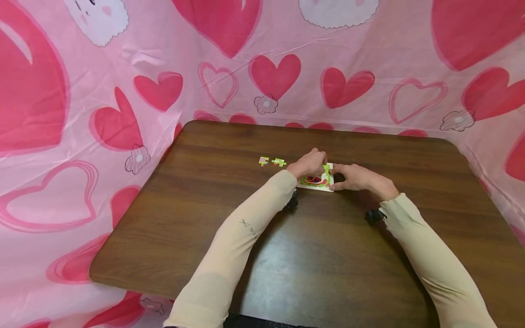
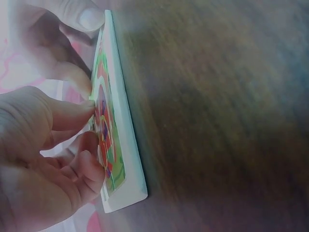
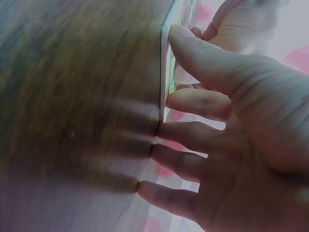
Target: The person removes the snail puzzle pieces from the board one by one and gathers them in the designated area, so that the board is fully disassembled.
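A small jigsaw puzzle board (image 1: 315, 187) with a white rim lies flat on the table. Its picture (image 2: 112, 145) is green and red with some blue. My left hand (image 1: 310, 163) reaches over the board's far side, fingers bent down and fingertips at the picture. Whether a piece is between them is hidden. The right hand (image 1: 356, 176) stands at the board's right end, with thumb (image 3: 193, 46) and index finger against its rim. Its other fingers (image 3: 181, 162) reach down to the tabletop, fairly straight. Left of the board lie two loose puzzle pieces, one pink and green (image 1: 264, 161), one mostly green (image 1: 279, 162).
The brown wooden table (image 1: 197, 205) has rounded corners. Behind it and along its sides hangs a pink cloth (image 1: 229, 91) printed with hearts. Dark wrist devices (image 1: 374, 215) sit under both cream sleeves (image 1: 234, 237).
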Demonstrator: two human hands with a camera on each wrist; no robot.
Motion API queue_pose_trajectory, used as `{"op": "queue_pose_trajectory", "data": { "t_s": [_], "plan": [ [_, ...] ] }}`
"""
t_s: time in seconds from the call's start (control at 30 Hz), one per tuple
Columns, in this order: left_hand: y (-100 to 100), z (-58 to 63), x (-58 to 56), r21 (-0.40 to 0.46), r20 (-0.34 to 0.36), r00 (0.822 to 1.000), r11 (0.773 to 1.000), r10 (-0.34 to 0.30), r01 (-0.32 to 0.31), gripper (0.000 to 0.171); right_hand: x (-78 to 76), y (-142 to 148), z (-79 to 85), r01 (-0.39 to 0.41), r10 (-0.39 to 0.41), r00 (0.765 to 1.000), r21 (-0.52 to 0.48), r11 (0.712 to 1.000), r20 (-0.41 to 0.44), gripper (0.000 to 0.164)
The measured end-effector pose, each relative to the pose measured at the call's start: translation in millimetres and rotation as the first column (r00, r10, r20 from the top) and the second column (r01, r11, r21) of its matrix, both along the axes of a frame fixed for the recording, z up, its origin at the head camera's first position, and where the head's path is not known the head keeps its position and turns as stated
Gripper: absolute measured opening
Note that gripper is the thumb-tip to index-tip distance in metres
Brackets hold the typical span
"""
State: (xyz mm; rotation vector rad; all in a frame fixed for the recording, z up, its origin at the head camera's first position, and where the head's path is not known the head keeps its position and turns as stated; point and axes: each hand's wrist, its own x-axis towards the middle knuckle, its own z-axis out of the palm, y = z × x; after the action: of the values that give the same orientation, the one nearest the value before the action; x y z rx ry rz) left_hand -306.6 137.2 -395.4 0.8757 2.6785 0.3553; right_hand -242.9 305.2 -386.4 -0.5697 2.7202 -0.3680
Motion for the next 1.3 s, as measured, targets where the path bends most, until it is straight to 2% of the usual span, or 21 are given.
{"op": "queue_pose_trajectory", "data": {
  "t_s": [0.1, 0.23, 0.4, 0.6, 1.0, 1.3],
  "plan": [
    [-1.8, 0.9, 1.2, 0.023, 0.015, 1.0, 1.0, 0.0, 0.0, 0.025, -0.8, -0.1, -0.5, -0.006, 0.006, 1.0, -0.001, 1.0, -0.007, 0.068],
    [-2.7, -0.2, 0.6, 0.047, -0.004, 1.0, 0.998, -0.029, 0.029, 0.024, -1.4, -0.2, -0.7, -0.012, 0.011, 1.0, -0.008, 1.0, -0.023, 0.066],
    [-2.4, -1.9, -1.3, 0.025, 0.0, 1.0, 0.999, -0.031, 0.031, 0.035, -1.0, 0.1, -0.5, -0.019, 0.019, 0.999, -0.003, 1.0, -0.025, 0.068],
    [-2.1, 4.5, 2.5, -0.007, 0.004, 0.998, 0.998, -0.064, 0.064, 0.037, -0.4, 1.5, 0.3, -0.009, 0.009, 1.0, -0.007, 1.0, -0.022, 0.067],
    [4.6, 3.8, 1.2, -0.062, -0.015, 1.0, 0.998, -0.013, 0.012, 0.035, -1.6, 0.2, 1.3, 0.014, -0.014, 1.0, -0.002, 1.0, -0.012, 0.069],
    [3.2, 2.2, 1.9, -0.038, -0.03, 0.999, 0.999, -0.012, 0.011, 0.03, 0.6, 0.2, -1.7, -0.003, 0.003, 0.999, -0.024, 1.0, -0.032, 0.067]
  ]
}}
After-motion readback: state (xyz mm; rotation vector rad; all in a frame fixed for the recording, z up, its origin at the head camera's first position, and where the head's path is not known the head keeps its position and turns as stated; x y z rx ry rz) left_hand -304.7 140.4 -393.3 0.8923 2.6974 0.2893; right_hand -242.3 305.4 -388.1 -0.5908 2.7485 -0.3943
